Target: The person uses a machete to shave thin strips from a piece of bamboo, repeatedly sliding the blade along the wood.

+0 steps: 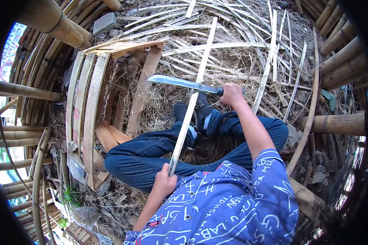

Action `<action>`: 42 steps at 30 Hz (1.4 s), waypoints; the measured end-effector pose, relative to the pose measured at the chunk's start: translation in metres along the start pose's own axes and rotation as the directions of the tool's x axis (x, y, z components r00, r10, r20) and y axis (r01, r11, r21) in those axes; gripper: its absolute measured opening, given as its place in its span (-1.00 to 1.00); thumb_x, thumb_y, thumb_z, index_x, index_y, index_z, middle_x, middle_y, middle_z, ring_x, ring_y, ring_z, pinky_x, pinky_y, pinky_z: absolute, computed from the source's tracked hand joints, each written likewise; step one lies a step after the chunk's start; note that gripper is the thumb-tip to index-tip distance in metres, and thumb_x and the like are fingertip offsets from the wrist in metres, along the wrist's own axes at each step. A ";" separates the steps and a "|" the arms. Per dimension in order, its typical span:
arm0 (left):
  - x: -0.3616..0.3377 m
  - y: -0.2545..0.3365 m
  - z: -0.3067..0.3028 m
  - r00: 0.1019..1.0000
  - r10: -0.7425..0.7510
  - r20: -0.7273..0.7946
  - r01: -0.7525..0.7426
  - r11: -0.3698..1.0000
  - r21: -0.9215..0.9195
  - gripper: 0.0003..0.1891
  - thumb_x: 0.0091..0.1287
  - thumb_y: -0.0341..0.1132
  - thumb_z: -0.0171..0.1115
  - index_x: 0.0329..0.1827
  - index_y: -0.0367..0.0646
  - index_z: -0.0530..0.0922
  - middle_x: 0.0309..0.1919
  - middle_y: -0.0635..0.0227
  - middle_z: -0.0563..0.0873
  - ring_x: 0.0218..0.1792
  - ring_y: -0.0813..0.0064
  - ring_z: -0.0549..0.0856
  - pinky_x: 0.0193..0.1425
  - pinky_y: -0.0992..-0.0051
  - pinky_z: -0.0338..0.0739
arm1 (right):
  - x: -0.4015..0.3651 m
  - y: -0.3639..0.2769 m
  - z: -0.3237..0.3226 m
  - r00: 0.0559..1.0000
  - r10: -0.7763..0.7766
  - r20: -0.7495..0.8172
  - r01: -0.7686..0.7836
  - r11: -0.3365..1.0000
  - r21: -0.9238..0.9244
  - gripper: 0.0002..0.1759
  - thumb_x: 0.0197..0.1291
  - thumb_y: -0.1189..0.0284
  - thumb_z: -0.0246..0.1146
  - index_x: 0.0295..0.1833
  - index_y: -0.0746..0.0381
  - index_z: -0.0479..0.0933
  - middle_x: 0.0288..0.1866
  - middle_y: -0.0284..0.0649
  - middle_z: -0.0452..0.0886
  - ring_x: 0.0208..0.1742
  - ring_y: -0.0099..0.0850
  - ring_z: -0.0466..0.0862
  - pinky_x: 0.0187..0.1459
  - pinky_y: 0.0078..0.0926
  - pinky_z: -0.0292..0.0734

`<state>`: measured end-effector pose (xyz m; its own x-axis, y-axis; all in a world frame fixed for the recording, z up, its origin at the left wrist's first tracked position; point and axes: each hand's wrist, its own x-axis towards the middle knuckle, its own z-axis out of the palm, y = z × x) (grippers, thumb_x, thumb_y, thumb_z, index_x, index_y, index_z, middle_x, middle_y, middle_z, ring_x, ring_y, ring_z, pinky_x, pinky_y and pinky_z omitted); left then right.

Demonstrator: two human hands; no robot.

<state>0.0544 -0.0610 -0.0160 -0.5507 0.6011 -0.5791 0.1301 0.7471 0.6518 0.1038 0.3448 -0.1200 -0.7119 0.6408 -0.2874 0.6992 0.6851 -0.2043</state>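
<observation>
My left hand (165,182) is closed around the near end of a long pale bamboo strip (187,118), close to my lap. The strip runs away from me between my legs, its far end over the litter. In my right hand (232,96) is the dark handle of a machete (184,83), the fingers wrapped round it. The long blade lies across the strip and points left, overlapping the strip in this view. My crossed legs in dark jeans (143,159) are below the strip, with dark shoes (202,110) near the crossing.
A wooden slatted crate (95,94) stands on its side at the left. Split bamboo strips (270,61) and curled shavings (151,110) litter the ground ahead. Thick bamboo poles (335,123) lean and stack at both sides. A grey block (104,23) lies at the far left.
</observation>
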 end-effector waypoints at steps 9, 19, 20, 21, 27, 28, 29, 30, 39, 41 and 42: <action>-0.001 -0.005 -0.004 0.999 0.042 -0.017 -0.042 0.999 0.000 -0.78 0.10 -0.45 0.14 -0.29 -0.30 0.29 -0.61 -0.15 0.54 -0.50 -0.16 0.62 -0.42 0.12 0.47 | 0.021 0.012 -0.002 0.998 0.012 -0.058 -0.014 0.999 -0.043 -0.72 -0.19 0.29 0.30 -0.28 0.13 0.68 -0.24 -0.07 0.71 -0.14 -0.11 0.71 -0.03 -0.18 0.60; 0.001 -0.006 -0.009 1.000 0.016 0.014 -0.016 1.000 -0.004 -0.78 0.10 -0.45 0.14 -0.29 -0.32 0.30 -0.63 -0.14 0.52 -0.53 -0.16 0.61 -0.47 0.13 0.44 | -0.006 -0.009 -0.003 0.984 -0.147 -0.102 0.145 0.989 -0.022 -0.73 -0.19 0.28 0.31 -0.30 0.11 0.66 -0.37 -0.11 0.71 -0.25 -0.14 0.73 -0.11 -0.16 0.60; 0.003 -0.006 -0.008 0.999 0.031 0.006 -0.031 1.000 0.002 -0.79 0.10 -0.45 0.13 -0.29 -0.32 0.30 -0.64 -0.14 0.51 -0.54 -0.15 0.61 -0.49 0.14 0.43 | -0.015 -0.018 -0.005 0.980 -0.191 -0.063 0.189 0.981 -0.044 -0.72 -0.21 0.27 0.31 -0.30 0.11 0.65 -0.38 -0.11 0.71 -0.27 -0.14 0.73 -0.13 -0.15 0.60; 0.005 -0.008 -0.007 0.999 0.035 0.009 -0.035 0.999 0.002 -0.79 0.10 -0.45 0.13 -0.29 -0.32 0.30 -0.64 -0.14 0.51 -0.54 -0.15 0.61 -0.49 0.14 0.43 | -0.023 -0.026 -0.007 0.968 -0.252 -0.015 0.250 0.964 -0.088 -0.72 -0.23 0.26 0.32 -0.31 0.11 0.64 -0.39 -0.13 0.71 -0.28 -0.17 0.74 -0.18 -0.19 0.61; -0.022 -0.014 -0.012 1.000 -0.020 0.017 0.020 1.000 0.006 -0.80 0.09 -0.46 0.12 -0.28 -0.31 0.32 -0.66 -0.14 0.50 -0.54 -0.15 0.61 -0.47 0.13 0.44 | 0.017 0.002 -0.010 0.999 0.044 -0.018 -0.045 0.996 -0.080 -0.68 -0.14 0.25 0.31 -0.21 0.12 0.67 -0.24 -0.09 0.72 -0.15 -0.17 0.73 -0.10 -0.22 0.62; -0.028 -0.014 -0.013 0.999 -0.033 0.019 0.033 0.999 0.002 -0.80 0.09 -0.46 0.12 -0.28 -0.31 0.32 -0.66 -0.14 0.49 -0.54 -0.16 0.61 -0.47 0.14 0.45 | 0.031 0.017 -0.016 0.981 0.194 0.009 -0.194 0.980 -0.033 -0.67 -0.10 0.26 0.29 -0.18 0.14 0.67 -0.18 -0.07 0.72 -0.10 -0.16 0.73 -0.06 -0.21 0.62; -0.030 -0.015 -0.014 0.999 -0.043 0.016 0.043 0.999 -0.002 -0.80 0.09 -0.46 0.12 -0.28 -0.31 0.32 -0.66 -0.14 0.49 -0.54 -0.16 0.61 -0.46 0.14 0.45 | 0.042 0.036 -0.013 0.965 0.261 -0.026 -0.261 0.965 -0.004 -0.67 -0.07 0.28 0.26 -0.17 0.17 0.67 -0.15 -0.05 0.71 -0.08 -0.14 0.72 -0.04 -0.20 0.61; -0.032 -0.017 -0.013 0.999 -0.046 0.010 0.046 0.999 0.003 -0.80 0.09 -0.46 0.12 -0.28 -0.31 0.32 -0.66 -0.14 0.49 -0.54 -0.16 0.61 -0.46 0.14 0.45 | 0.046 0.042 -0.011 0.943 0.329 -0.053 -0.328 0.944 0.032 -0.67 -0.04 0.30 0.23 -0.16 0.21 0.66 -0.12 -0.04 0.71 -0.06 -0.13 0.72 -0.01 -0.19 0.61; -0.017 -0.017 -0.020 0.998 0.035 0.056 -0.031 0.998 -0.061 -0.84 0.10 -0.48 0.12 -0.32 -0.29 0.31 -0.62 0.06 0.48 -0.60 0.24 0.56 -0.48 0.37 0.41 | -0.026 0.005 0.000 0.972 0.139 -0.191 -0.104 0.978 0.183 -0.76 -0.05 0.26 0.26 -0.32 0.18 0.63 -0.32 0.03 0.69 -0.24 0.00 0.70 -0.12 -0.06 0.60; -0.010 -0.020 -0.021 0.993 0.070 0.092 -0.063 0.995 -0.073 -0.84 0.10 -0.49 0.12 -0.34 -0.28 0.32 -0.59 0.15 0.50 -0.58 0.31 0.55 -0.48 0.44 0.40 | -0.056 -0.011 0.012 0.964 0.118 -0.238 -0.030 0.939 0.342 -0.77 -0.07 0.25 0.27 -0.37 0.18 0.63 -0.40 0.02 0.68 -0.31 0.03 0.69 -0.18 -0.05 0.61; -0.006 -0.020 -0.021 0.987 0.044 0.157 -0.013 0.981 -0.193 -0.87 0.13 -0.50 0.10 -0.34 -0.24 0.32 -0.57 0.26 0.48 -0.59 0.40 0.51 -0.49 0.49 0.37 | -0.070 -0.020 0.017 0.968 0.121 -0.219 -0.014 0.899 0.438 -0.79 -0.07 0.24 0.28 -0.39 0.16 0.62 -0.42 0.02 0.67 -0.32 0.05 0.68 -0.19 -0.04 0.60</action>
<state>0.0379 -0.0857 -0.0152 -0.4083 0.6705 -0.6194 -0.0246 0.6703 0.7417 0.1408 0.2805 -0.1113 -0.6188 0.7794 -0.0985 0.6673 0.4552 -0.5895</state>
